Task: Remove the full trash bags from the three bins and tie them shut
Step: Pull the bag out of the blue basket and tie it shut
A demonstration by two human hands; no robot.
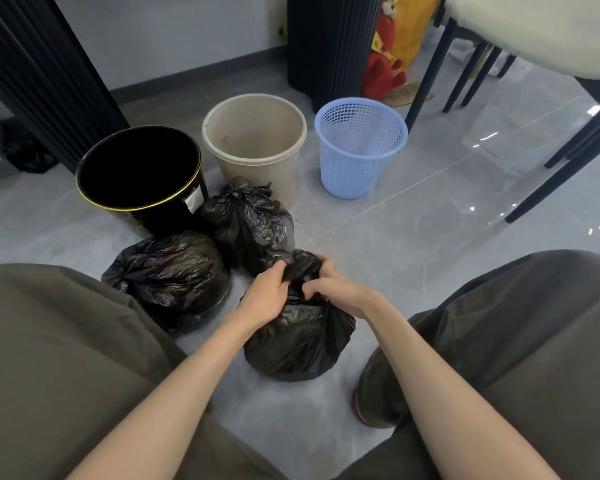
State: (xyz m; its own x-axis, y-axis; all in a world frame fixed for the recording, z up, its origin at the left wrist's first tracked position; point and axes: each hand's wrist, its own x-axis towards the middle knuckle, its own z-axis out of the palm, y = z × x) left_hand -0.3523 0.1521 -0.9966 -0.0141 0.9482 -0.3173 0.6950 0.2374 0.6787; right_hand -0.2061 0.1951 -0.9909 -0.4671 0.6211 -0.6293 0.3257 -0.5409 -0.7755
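Observation:
Three bins stand in a row on the floor: a black bin with a gold rim (pixel 142 202), a beige bin (pixel 257 161) and a blue mesh basket (pixel 354 168). No bag shows inside any of them. Three full black trash bags lie in front. The nearest bag (pixel 295 341) sits between my knees. My left hand (pixel 267 296) and my right hand (pixel 329 285) both grip its gathered neck. A second bag (pixel 170 271) lies to the left. A third bag (pixel 246 220), its top bunched together, stands before the beige bin.
A dark fluted column (pixel 329 46) rises behind the bins, with a red plush toy (pixel 381 71) beside it. A chair with black legs (pixel 430 71) and a pale cushion stands at the right. Another black bag (pixel 25 150) lies far left. My knees frame the floor.

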